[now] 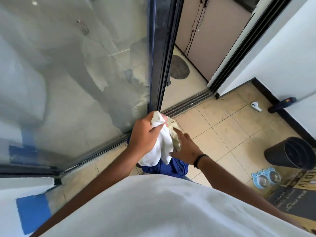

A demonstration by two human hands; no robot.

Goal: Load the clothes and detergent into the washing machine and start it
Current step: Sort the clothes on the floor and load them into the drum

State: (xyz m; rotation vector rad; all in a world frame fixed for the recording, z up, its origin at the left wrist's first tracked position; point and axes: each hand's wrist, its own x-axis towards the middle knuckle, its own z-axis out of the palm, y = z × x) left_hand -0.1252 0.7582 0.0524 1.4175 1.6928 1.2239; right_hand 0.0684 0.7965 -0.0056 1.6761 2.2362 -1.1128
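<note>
Beige tiled floor (pixel 230 134), sliding glass door (pixel 77 74), white wall (pixel 282 57).

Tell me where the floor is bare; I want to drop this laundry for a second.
Bare tiles lie between the door track and the black bin. It is crowded by the bin, pet bowls and white object along the wall.

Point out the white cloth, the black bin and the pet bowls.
white cloth (pixel 162 144): head view, hanging middle fold.
black bin (pixel 277 152): head view, outer wall.
pet bowls (pixel 254 175): head view, blue rim.
</note>
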